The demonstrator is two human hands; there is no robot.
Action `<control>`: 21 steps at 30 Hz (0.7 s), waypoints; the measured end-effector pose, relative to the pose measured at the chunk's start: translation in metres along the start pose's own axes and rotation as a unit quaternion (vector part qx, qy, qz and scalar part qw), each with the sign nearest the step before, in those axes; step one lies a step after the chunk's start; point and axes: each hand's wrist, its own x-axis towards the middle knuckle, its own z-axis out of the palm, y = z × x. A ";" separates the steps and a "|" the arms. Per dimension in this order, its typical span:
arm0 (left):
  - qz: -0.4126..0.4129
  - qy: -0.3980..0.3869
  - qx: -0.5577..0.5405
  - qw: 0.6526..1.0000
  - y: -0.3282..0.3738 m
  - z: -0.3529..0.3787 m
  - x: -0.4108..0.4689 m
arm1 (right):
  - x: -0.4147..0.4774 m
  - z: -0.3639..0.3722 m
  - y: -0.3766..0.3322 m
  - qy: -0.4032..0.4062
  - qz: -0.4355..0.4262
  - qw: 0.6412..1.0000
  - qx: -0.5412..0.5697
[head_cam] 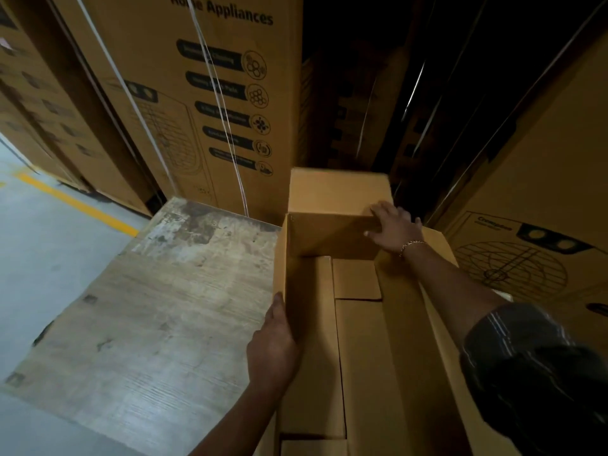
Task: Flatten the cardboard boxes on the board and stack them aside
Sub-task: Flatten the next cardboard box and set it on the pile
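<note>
- Floor (49, 258): grey, smooth concrete, painted yellow line (75, 199) across it; far left of the left-hand grip.
- Stacked cartons (49, 110): brown corrugated, dark printed patches; behind the floor strip, well left of both grips.
- Board (158, 307): flat rectangular sheet, pale wood grain, worn and blotched, chipped along the edges; directly left of the left-hand grip, running up to the box wall.
- Tall carton (204, 103): brown, upright, printed "Home Appliances" plus a column of dark icon labels, bound with thin white straps (227, 126); beyond the board, up and left of both grips, closing off the far side.
- Left hand (273, 343): clasped on the top edge of the box's left wall, one digit laid up along the outer face, the rest curled out of view behind the wall.
- Cardboard box (362, 357): plain brown corrugated, long, rectangular, open-topped, still erect; held between the two grips, bottom flaps meeting in stepped seams inside; far top flap (339, 192) standing up. Underside hidden, so seating on the board not verifiable.
- Right hand (393, 228): clamped on the right end of the box's far wall, fingers spread over the fold, thumb against the inner face; thin bracelet (411, 245) at the wrist, dark striped sleeve (533, 373) on the arm.
- Dark gap (362, 93): unlit, detail unreadable; above the right-hand grip.
- Printed carton (526, 258): brown, black line drawing of a wire grille; close right of the right-hand grip, hemming the box in.
</note>
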 end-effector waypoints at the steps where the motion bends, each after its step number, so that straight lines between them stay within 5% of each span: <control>1: -0.001 0.003 -0.002 1.000 -0.001 0.003 0.001 | 0.003 0.007 0.005 -0.014 0.002 1.000 -0.024; 13: 0.000 -0.001 -0.001 1.000 0.004 0.009 0.003 | -0.020 0.027 0.008 -0.001 0.032 0.998 0.052; 21: 0.020 0.008 0.022 1.000 0.010 -0.009 -0.008 | -0.190 0.045 0.038 -0.032 0.055 0.994 0.089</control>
